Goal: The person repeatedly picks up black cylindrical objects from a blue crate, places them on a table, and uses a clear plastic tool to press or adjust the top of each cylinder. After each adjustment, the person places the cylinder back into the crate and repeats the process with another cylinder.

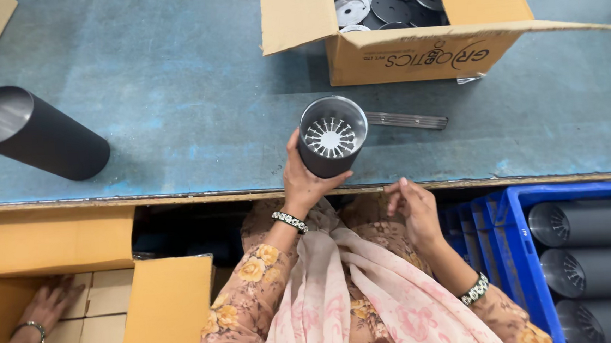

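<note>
While the left hand (305,182) wraps a dark tube (331,136) at the table edge, slotted disc already seated inside | right hand (412,207) loosely curled, holding nothing | finished tubes (593,246) fill blue crate (508,251) | spare discs (387,4) remain in box (418,55)

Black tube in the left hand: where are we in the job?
Done: three fitted-looking tubes lie in the blue crate. In hand: the left hand holds a black tube with a slotted disc seated inside; the right hand is empty. Left: one hollow tube on the table, with discs in the box.
</note>
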